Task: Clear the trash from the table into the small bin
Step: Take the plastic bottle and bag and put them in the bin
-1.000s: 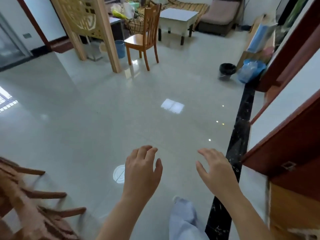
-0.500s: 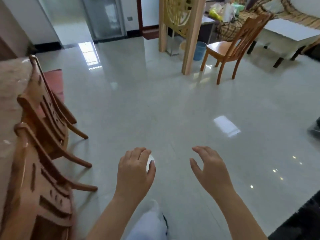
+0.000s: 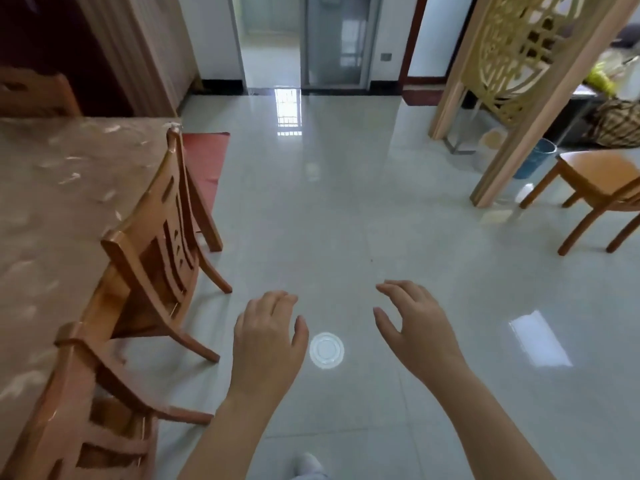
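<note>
Head view: a round white plastic lid (image 3: pixel 326 350) lies flat on the glossy floor, right of the brown-clothed table (image 3: pixel 52 209). Left hand (image 3: pixel 266 344) and right hand (image 3: pixel 417 327) hover beside the lid, each grip loosely wide, empty. It looks light and thin; pinch its rim.

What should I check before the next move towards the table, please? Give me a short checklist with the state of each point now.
1. Left hand free to pick up trash: ok, open, nothing in its grip.
2. Right hand free: ok, open and empty.
3. Trash on the table: cannot tell, the patterned cover is blurred and no clear item shows.
4. Access to the table edge: not ok, two wooden chairs stand against it.
5. Small bin: cannot tell, only a blue bin shows far right behind the carved screen.
6. Floor path: ok, the white circle looks like a lamp's reflection.
</note>
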Tool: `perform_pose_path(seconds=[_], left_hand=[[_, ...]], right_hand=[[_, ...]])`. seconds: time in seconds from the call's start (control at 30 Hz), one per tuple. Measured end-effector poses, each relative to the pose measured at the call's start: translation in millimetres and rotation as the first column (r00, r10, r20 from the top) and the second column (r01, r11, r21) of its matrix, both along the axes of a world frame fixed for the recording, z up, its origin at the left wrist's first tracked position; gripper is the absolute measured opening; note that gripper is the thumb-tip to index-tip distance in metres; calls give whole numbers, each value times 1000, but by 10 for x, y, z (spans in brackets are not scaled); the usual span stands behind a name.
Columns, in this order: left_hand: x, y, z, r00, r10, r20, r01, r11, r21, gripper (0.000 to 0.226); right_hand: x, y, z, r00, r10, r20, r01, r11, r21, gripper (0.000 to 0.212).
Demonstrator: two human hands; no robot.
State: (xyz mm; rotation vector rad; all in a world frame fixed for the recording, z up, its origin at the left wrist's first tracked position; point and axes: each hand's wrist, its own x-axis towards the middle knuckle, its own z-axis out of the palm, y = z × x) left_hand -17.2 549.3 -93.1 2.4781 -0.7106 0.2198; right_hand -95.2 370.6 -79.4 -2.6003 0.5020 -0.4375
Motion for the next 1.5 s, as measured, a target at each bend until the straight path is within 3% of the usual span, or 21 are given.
perform_pose_path(seconds=[0.3, 0.47, 0.77, 1.17, 1.5], left_hand=[[1215, -449, -78, 982, 184, -48, -182, 982, 50, 26], [2197, -994, -48, 958, 288, 8, -287, 955, 67, 24], [3666, -1683, 234, 912, 410, 21, -410, 912, 5, 25], [5970, -1198, 59, 801, 597, 40, -594, 801, -68, 24], [7356, -253, 53, 593, 804, 25, -803, 594, -44, 22]], right_hand=[[1618, -559, -153, 983, 182, -18, -180, 981, 69, 28], [2742, -1136, -112, 967, 255, 24, -256, 965, 59, 29], [4556, -1803, 137, 909, 416, 35, -417, 908, 38, 29], [7110, -1244, 3, 776, 630, -23, -631, 776, -2, 29], [8920, -106, 9, 575, 816, -68, -817, 577, 12, 30]])
